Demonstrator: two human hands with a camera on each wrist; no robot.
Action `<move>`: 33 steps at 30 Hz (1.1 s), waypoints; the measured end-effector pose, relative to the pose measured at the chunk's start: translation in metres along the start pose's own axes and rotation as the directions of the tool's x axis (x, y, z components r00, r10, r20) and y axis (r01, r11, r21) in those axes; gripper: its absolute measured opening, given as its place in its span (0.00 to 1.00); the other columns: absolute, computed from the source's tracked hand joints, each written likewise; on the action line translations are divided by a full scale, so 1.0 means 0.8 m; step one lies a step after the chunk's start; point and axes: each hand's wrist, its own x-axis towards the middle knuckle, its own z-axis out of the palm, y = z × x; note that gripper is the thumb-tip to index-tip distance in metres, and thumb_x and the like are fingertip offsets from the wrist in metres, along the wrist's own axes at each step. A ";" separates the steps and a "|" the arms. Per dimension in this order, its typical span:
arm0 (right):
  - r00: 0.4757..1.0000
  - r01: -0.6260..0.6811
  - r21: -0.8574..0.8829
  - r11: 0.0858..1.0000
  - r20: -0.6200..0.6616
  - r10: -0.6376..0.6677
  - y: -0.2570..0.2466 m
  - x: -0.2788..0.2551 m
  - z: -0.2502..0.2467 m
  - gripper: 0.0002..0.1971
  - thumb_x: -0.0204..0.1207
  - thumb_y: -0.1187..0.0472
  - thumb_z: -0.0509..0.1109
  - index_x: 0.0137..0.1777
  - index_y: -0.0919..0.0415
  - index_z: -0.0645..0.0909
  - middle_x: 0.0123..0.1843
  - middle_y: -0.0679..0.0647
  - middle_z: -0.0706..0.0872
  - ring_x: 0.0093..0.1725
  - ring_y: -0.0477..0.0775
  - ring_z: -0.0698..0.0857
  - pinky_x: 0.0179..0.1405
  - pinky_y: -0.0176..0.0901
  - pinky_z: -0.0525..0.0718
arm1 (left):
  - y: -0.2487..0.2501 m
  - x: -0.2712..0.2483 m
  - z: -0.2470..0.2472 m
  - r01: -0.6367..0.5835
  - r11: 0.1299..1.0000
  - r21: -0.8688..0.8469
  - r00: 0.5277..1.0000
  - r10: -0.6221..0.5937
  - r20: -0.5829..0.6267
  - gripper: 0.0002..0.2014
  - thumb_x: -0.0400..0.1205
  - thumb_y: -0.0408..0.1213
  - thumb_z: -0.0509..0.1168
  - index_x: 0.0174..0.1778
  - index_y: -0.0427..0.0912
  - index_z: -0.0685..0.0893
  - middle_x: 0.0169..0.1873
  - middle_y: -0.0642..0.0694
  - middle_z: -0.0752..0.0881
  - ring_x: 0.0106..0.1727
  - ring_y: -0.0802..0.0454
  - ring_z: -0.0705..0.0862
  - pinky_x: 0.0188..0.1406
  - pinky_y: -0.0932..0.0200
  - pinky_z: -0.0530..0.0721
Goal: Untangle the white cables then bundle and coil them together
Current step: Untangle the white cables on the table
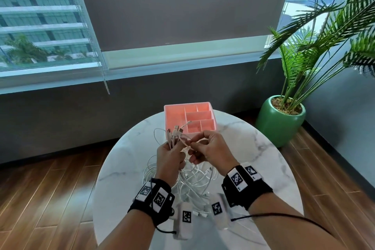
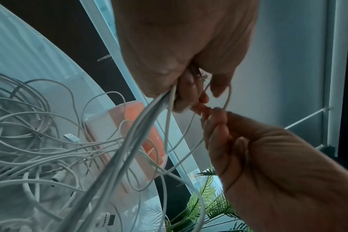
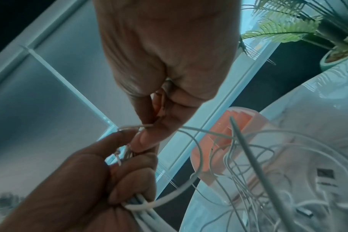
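Above a round marble table (image 1: 253,148), my left hand (image 1: 169,155) grips a bunch of white cables (image 1: 176,134) whose plug ends stick up past the fingers. The rest of the white cables (image 1: 194,184) hang down into a tangled heap on the table. My right hand (image 1: 207,147) pinches one thin cable loop (image 1: 187,141) right beside the left hand. In the left wrist view the gripped cable bunch (image 2: 141,125) runs down from the left hand (image 2: 181,62), and the right hand (image 2: 268,157) pinches the loop (image 2: 227,97). The right wrist view shows the right hand (image 3: 165,70) pinching the cable (image 3: 137,126) above the left hand (image 3: 101,180).
A pink divided organizer box (image 1: 190,119) stands on the far side of the table, just behind the hands. A potted palm in a green pot (image 1: 280,119) stands on the wooden floor at the right. White tagged blocks (image 1: 185,217) lie at the table's near edge.
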 end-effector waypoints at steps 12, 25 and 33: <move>0.999 0.015 -0.228 0.974 0.039 -0.006 0.047 0.005 -0.018 0.06 0.81 0.62 0.73 0.51 0.66 0.84 0.43 0.61 0.91 0.35 0.65 0.92 0.37 0.54 0.91 | 0.003 0.003 0.002 -0.093 0.991 0.095 0.991 0.101 -0.089 0.05 0.82 0.28 0.70 0.43 0.30 0.87 0.19 0.51 0.72 0.20 0.55 0.63 0.17 0.64 0.63; 0.998 -0.054 -0.722 0.689 -0.020 0.057 0.145 0.007 -0.080 0.10 0.78 0.62 0.75 0.56 0.49 0.86 0.60 0.52 0.74 0.49 0.46 0.82 0.50 0.24 0.79 | 0.023 -0.002 -0.017 -0.066 0.992 -0.112 0.992 0.078 0.101 0.10 0.84 0.32 0.67 0.40 0.30 0.85 0.29 0.48 0.65 0.19 0.58 0.58 0.15 0.67 0.59; 0.988 0.070 -0.736 0.673 -0.041 -0.148 0.112 0.022 -0.076 0.06 0.76 0.60 0.78 0.51 0.54 0.92 0.49 0.48 0.84 0.46 0.49 0.87 0.52 0.44 0.86 | 0.028 0.007 -0.019 -0.111 0.993 -0.041 0.990 0.114 0.077 0.15 0.76 0.44 0.74 0.43 0.32 0.86 0.26 0.47 0.68 0.19 0.58 0.57 0.15 0.66 0.59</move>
